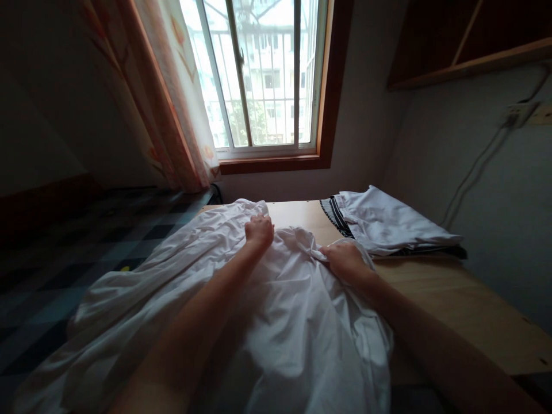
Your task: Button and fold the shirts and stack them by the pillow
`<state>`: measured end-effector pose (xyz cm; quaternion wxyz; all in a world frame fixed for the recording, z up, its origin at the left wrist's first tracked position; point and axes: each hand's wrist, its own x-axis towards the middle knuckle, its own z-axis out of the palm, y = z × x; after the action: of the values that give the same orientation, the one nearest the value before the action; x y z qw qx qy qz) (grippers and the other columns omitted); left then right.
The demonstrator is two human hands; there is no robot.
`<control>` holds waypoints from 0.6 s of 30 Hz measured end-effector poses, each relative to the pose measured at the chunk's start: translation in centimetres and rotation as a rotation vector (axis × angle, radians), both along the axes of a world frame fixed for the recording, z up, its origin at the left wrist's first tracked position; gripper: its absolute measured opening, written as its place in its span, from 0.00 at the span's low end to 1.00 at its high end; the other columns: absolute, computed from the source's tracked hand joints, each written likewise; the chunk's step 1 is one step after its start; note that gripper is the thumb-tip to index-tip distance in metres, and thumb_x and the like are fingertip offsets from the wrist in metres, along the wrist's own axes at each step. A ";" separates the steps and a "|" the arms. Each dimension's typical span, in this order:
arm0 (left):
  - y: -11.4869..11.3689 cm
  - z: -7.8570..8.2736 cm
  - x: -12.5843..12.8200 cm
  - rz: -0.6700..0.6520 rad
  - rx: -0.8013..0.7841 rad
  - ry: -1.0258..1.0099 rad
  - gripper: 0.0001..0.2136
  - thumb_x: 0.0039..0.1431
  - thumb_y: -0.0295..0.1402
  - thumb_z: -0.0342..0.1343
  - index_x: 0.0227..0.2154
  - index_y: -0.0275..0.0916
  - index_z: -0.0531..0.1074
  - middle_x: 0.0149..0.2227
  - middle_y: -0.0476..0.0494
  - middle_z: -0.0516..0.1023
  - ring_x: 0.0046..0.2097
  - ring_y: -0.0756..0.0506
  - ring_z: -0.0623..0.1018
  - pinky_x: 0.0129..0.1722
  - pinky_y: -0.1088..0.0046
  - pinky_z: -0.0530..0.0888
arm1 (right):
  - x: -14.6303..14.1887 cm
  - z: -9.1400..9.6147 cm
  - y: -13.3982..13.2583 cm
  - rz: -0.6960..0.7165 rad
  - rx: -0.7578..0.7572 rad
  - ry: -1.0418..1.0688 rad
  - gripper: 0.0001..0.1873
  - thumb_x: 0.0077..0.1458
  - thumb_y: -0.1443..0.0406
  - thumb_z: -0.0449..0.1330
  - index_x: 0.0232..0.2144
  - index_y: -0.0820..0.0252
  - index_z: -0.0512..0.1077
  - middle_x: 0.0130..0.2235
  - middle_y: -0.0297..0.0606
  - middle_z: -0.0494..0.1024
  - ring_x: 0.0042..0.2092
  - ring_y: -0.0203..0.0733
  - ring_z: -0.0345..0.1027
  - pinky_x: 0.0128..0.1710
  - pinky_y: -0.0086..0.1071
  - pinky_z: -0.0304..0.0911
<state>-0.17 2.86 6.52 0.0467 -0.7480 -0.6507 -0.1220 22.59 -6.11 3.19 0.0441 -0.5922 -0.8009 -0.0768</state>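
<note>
A large white cloth (pixel 293 310), rumpled and full of folds, spreads over the wooden table and off toward me; its exact kind is not clear. My left hand (pixel 259 230) is closed in a fist on the cloth near its far edge. To the right, my right hand (pixel 345 260) pinches a gathered part of the same cloth, fingers bent around the fold. Beyond my right hand lies a folded stack of white fabric (pixel 383 221), with black striped fabric (pixel 340 221) showing under it.
The light wooden tabletop (pixel 448 305) extends to the right. A dark checked bed surface (pixel 129 230) adjoins on the left. Ahead are a barred window (pixel 267 86) and an orange patterned curtain (pixel 172 115). A cable (pixel 474 167) hangs from a socket on the right wall.
</note>
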 end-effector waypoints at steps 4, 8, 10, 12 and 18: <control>1.2 0.2 -2.6 -0.030 -0.168 0.118 0.16 0.60 0.40 0.57 0.38 0.29 0.79 0.44 0.28 0.77 0.53 0.29 0.72 0.50 0.56 0.68 | -0.4 -0.4 0.2 -0.022 0.095 0.071 0.18 0.63 0.70 0.50 0.49 0.61 0.76 0.45 0.54 0.80 0.47 0.55 0.72 0.47 0.44 0.59; 0.3 0.4 -2.9 -0.076 -0.307 0.179 0.23 0.62 0.48 0.52 0.33 0.29 0.79 0.35 0.32 0.79 0.43 0.37 0.77 0.42 0.66 0.70 | -1.3 -1.7 0.9 0.243 0.230 0.133 0.34 0.59 0.73 0.51 0.67 0.51 0.59 0.67 0.45 0.61 0.67 0.55 0.51 0.64 0.52 0.42; -0.2 0.9 -2.7 -0.081 -0.429 0.176 0.24 0.61 0.50 0.52 0.31 0.30 0.79 0.29 0.36 0.78 0.38 0.39 0.77 0.39 0.68 0.71 | -2.0 -2.5 1.3 0.402 0.187 0.137 0.34 0.59 0.73 0.51 0.67 0.49 0.59 0.70 0.40 0.56 0.70 0.51 0.45 0.67 0.51 0.35; -0.5 1.7 -2.7 -0.100 -0.559 0.164 0.20 0.57 0.48 0.56 0.31 0.32 0.79 0.26 0.40 0.77 0.34 0.41 0.77 0.37 0.69 0.71 | -2.7 -3.3 1.6 0.476 0.113 0.138 0.29 0.62 0.71 0.50 0.64 0.50 0.63 0.69 0.40 0.58 0.70 0.51 0.45 0.67 0.53 0.34; -2.1 4.3 -3.6 -0.201 -0.701 0.097 0.18 0.45 0.42 0.65 0.38 0.37 0.79 0.33 0.43 0.81 0.37 0.41 0.77 0.37 0.71 0.72 | -2.6 -3.6 1.6 0.459 -0.032 0.178 0.23 0.64 0.65 0.53 0.59 0.48 0.70 0.63 0.45 0.69 0.67 0.59 0.53 0.63 0.62 0.44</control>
<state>-3.76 0.75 10.80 -0.1939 -0.7836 -0.5734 0.1401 19.98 -4.49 -0.44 0.1216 -0.3999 -0.9085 0.0003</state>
